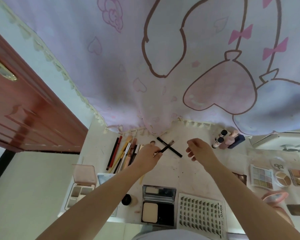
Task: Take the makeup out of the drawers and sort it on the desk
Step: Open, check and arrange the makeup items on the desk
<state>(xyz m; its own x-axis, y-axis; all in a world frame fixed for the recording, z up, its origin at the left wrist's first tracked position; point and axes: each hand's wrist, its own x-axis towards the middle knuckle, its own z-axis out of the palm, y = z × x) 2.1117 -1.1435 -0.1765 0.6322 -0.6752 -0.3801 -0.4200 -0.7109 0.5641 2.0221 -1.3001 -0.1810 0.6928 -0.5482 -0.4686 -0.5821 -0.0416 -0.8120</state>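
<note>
My left hand point(148, 155) pinches a thin black makeup brush point(167, 146) by its lower end, tip pointing up and right. The brush crosses above a black pencil point(177, 152) lying on the white desk point(196, 168). My right hand point(200, 148) hovers just right of the pencil, fingers curled loosely and holding nothing. A row of pencils and brushes point(124, 154) lies to the left of my left hand.
Two small bottles point(218, 141) and a pink bottle point(229, 140) stand at the back right. Eyeshadow palettes point(261, 176) lie at the right. A powder compact point(158, 205), a lash tray point(200, 216) and a pink case point(81, 184) sit near the front. A patterned curtain point(163, 66) hangs behind.
</note>
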